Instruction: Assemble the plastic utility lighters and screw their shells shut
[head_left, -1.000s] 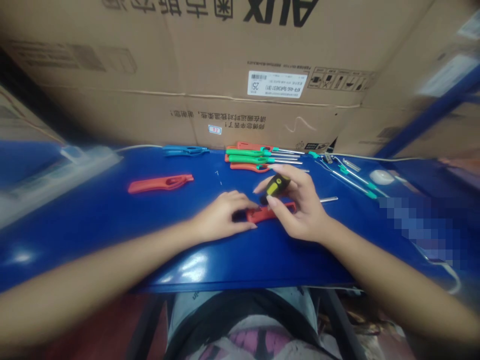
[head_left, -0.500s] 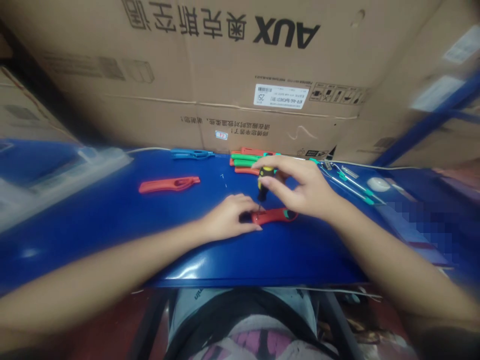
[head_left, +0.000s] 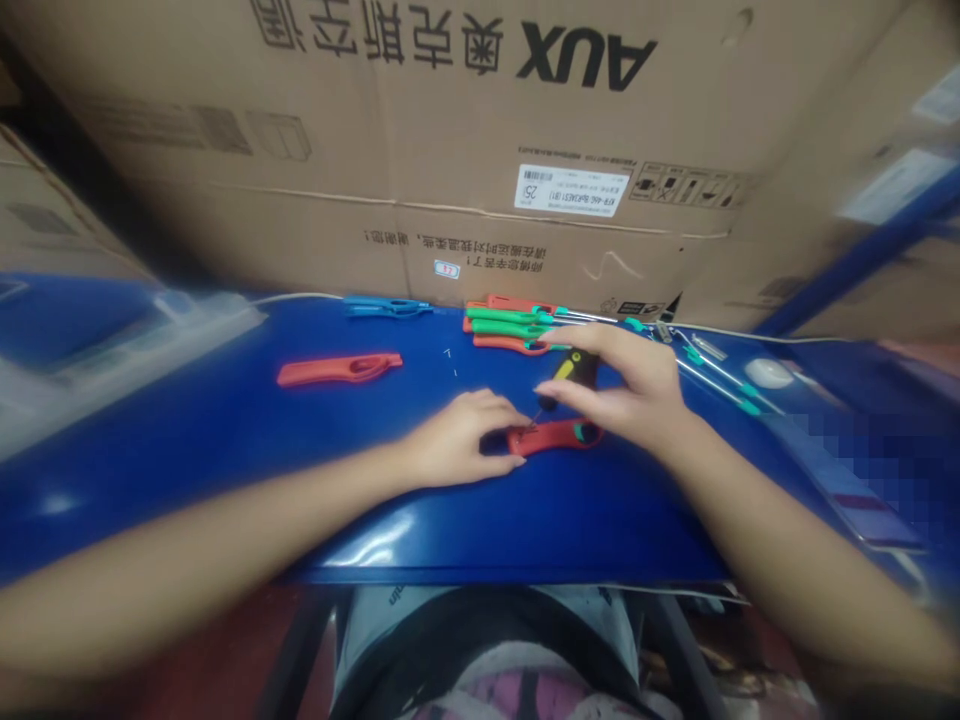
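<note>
A red lighter-like handle [head_left: 561,435] with a green part at its right end lies on the blue table [head_left: 420,540]. My left hand [head_left: 461,440] pinches the left end of this handle between thumb and fingers. In my right hand [head_left: 641,385] is a screwdriver [head_left: 576,368] with a black and yellow handle. It leans up to the right, its thin shaft reaching down to the handle's left end beside my left fingers. Whether the tip touches a screw is too small to tell. Off to the left lies a separate red handle shell [head_left: 337,369].
Blue handle shells [head_left: 386,307] and a stack of red and green handles with metal rods [head_left: 506,325] lie along the back, against a large cardboard box [head_left: 450,170]. More rods [head_left: 720,380] and a white round object [head_left: 769,373] are at right. A clear plastic container [head_left: 195,335] stands left.
The screwdriver has gone from nearly upright to tilted, its top leaning right. My right hand has shifted right with it. My left hand stays on the red handle.
</note>
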